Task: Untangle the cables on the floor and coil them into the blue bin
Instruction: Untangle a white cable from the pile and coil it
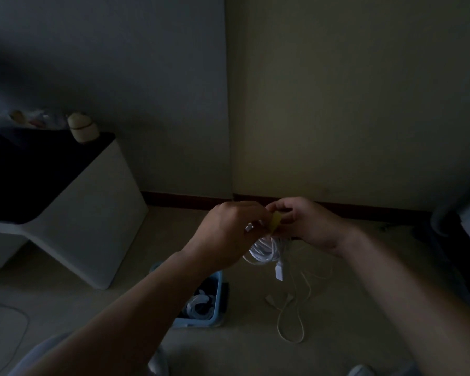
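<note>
- Dim room, head view. 2 grips, both raised over the floor, nearly touching each other.
- 1 white cable coil (pixel 263 249) hung just under and between them; 1 plug (pixel 279 271) dangled off its bottom.
- left grip (pixel 228 232): fingers curled, clenched on the coil's top; fingertips mostly hidden.
- right grip (pixel 307 223): pinched 1 yellow strip (pixel 276 222) at the coil's top, betw. both grips.
- 1 blue bin (pixel 219 294) on floor, below left forearm, well under the coil. Pale coiled cable (pixel 200 302) inside; count unclear.
- 1 loose thin cable (pixel 291 321) on floor, just right of bin.
- 1 more cable (pixel 19 316) at far left.
- 1 white cabinet (pixel 92 213) w/ dark top, 1 cream round object (pixel 82 127) on it.
</note>
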Available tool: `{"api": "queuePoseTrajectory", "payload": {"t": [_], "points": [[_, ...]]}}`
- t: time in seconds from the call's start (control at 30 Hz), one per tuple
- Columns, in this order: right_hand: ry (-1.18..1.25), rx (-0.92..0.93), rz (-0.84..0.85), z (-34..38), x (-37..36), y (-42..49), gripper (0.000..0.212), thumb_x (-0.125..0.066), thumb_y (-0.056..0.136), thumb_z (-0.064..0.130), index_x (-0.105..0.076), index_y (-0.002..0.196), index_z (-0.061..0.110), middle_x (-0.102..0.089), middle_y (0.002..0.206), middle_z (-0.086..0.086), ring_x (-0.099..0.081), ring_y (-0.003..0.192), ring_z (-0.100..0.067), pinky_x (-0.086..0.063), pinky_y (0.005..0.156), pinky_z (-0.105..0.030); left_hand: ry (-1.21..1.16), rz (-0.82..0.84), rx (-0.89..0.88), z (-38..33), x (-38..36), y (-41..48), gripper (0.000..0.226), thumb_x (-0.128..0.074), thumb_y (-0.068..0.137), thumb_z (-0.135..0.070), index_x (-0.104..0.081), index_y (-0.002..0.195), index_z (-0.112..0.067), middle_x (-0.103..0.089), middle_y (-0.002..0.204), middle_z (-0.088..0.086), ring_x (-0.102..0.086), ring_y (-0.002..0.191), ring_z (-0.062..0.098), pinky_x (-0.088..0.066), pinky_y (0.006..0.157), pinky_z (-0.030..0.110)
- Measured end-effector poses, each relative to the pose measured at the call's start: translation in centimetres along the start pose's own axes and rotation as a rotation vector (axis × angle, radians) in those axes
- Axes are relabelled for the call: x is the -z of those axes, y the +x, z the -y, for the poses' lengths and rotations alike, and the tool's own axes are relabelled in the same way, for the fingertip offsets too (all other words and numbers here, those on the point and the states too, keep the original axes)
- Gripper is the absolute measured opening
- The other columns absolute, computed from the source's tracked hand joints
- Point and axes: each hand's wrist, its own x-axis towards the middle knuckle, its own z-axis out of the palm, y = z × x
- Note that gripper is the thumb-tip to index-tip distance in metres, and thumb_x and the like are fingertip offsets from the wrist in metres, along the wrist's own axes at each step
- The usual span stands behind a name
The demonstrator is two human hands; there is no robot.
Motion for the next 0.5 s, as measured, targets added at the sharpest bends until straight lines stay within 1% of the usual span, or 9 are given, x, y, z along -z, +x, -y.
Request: {"api": "queuePoseTrajectory", "payload": {"t": [0.1,0.17,0.23,0.3,0.37,0.43,0.5], "points": [[0.011,-0.013,0.01,0.0,-0.05,-0.04,0.036,-0.072,0.082,-0.006,-0.061,0.115,0.002,-0.073,0.097,-0.022,-0.066,0.088,-0.025,-0.045,0.081,-0.041,0.051,-0.016,-0.013,-0.05,0.0,-0.04,0.015,-0.071,0.089,-0.023,-0.073,0.103,-0.021,-0.069,0.095,-0.011,-0.06,0.077,0.0,-0.055,0.064,0.03],[0.017,-0.021,0.013,-0.18,-0.07,0.02,0.036,-0.069,0.084,-0.008,-0.061,0.118,0.001,-0.072,0.103,-0.024,-0.066,0.09,-0.025,-0.045,0.081,-0.04,0.078,-0.008,-0.026,-0.11,-0.04,0.03,0.017,-0.062,0.091,-0.033,-0.072,0.102,-0.024,-0.068,0.093,-0.011,-0.061,0.075,0.002,-0.054,0.061,0.033],[0.028,-0.03,0.004,-0.52,-0.1,0.16,0.036,-0.067,0.085,-0.01,-0.06,0.119,0.0,-0.07,0.106,-0.028,-0.067,0.09,-0.023,-0.049,0.079,-0.035,0.086,0.001,-0.03,-0.15,-0.17,0.08,0.027,-0.051,0.093,-0.043,-0.069,0.103,-0.027,-0.067,0.092,-0.012,-0.061,0.074,0.002,-0.054,0.06,0.032],[0.044,-0.042,-0.001,-0.73,-0.19,0.31,0.037,-0.065,0.086,-0.011,-0.06,0.121,0.001,-0.07,0.104,-0.026,-0.068,0.088,-0.021,-0.052,0.073,-0.026,0.084,0.0,-0.038,-0.15,-0.31,0.07,0.019,-0.059,0.093,-0.036,-0.07,0.104,-0.026,-0.067,0.092,-0.011,-0.06,0.074,0.002,-0.054,0.06,0.031],[0.076,-0.044,0.011,-0.79,-0.29,0.42,0.035,-0.063,0.088,-0.01,-0.06,0.121,0.002,-0.071,0.103,-0.025,-0.068,0.088,-0.021,-0.051,0.072,-0.026,0.085,-0.029,-0.044,-0.11,-0.47,0.0,0.014,-0.068,0.091,-0.027,-0.071,0.104,-0.025,-0.067,0.092,-0.011,-0.059,0.074,0.001,-0.053,0.06,0.027],[0.136,-0.04,0.021,-0.53,-0.32,0.31,0.033,-0.062,0.09,-0.009,-0.06,0.121,0.001,-0.071,0.101,-0.023,-0.069,0.087,-0.02,-0.052,0.07,-0.024,0.071,-0.057,-0.034,0.08,-0.58,0.01,0.016,-0.072,0.089,-0.023,-0.071,0.104,-0.025,-0.067,0.093,-0.011,-0.059,0.075,0.001,-0.051,0.061,0.023],[0.186,-0.038,0.023,-0.29,-0.28,0.24,0.034,-0.061,0.09,-0.008,-0.059,0.122,0.0,-0.072,0.097,-0.019,-0.07,0.084,-0.016,-0.053,0.067,-0.022,0.047,-0.069,-0.023,0.35,-0.68,0.06,0.019,-0.073,0.088,-0.02,-0.071,0.106,-0.025,-0.068,0.094,-0.011,-0.06,0.076,0.001,-0.05,0.063,0.02]]}}
